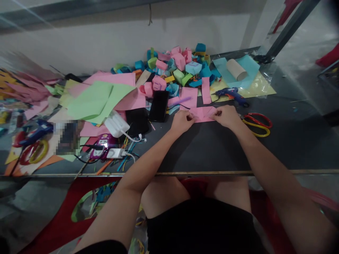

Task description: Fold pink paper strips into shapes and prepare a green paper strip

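Observation:
A strip of pink paper [203,115] with crease lines lies at the middle of the dark table, between my hands. My left hand [182,121] pinches its left end, fingers curled. At the other end, my right hand [226,115] grips the paper between thumb and fingers. Scissors [256,124] with red and yellow handles rest just right of my right hand. Behind that hand lies a blue glue gun [233,95]. A black phone [159,106] is to the left of my left hand, near a purple pen [180,101].
Folded paper pieces [180,67] in several colours are heaped along the wall. Green sheets [97,100], a white charger [116,123] and a purple power strip [104,144] crowd the left. A cardboard tube [236,70] lies on blue paper at the back right.

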### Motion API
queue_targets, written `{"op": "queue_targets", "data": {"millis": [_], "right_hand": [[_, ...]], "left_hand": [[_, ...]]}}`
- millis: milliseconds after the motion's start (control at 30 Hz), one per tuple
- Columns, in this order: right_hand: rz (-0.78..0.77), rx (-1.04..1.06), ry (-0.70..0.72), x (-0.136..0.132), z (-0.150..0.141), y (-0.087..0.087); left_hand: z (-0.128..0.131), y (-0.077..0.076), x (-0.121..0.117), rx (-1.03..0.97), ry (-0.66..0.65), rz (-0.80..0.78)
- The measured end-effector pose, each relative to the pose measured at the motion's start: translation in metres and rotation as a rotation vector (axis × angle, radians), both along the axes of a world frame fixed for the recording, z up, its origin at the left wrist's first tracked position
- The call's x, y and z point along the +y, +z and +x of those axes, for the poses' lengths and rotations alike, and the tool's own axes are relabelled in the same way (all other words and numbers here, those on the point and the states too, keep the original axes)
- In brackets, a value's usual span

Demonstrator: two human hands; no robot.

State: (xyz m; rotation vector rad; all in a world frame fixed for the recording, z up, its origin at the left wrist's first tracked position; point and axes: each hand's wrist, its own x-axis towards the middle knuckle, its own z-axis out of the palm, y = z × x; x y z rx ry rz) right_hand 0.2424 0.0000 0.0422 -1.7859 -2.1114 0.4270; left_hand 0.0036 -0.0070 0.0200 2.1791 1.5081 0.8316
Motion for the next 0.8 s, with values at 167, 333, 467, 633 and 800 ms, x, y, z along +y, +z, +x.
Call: {"op": "queue_targets", "data": {"millis": [167,333,467,633,800], "right_hand": [[0.051,0.024,0.027,0.001,0.001,-0.010],[0.281,0.026,0.039,-0.009,-0.003,-0.012],[0.330,-0.063,0.162,-0.025,-0.020,-0.010],[0.173,-0.098,0.402,-0.040,-0.038,-0.026],[0.109,-0.127,0.459,-0.055,-0.018,-0.028]], "left_hand": [[0.002,-0.002,-0.004,0.096,0.005,0.086],[0.018,0.005,-0.024,0.328,-0.142,0.236],[0.029,0.010,-0.047,0.487,-0.250,0.134],[0.027,0.007,-0.067,0.504,-0.222,0.029],[0.021,0.000,-0.068,0.464,-0.264,0.047]]}}
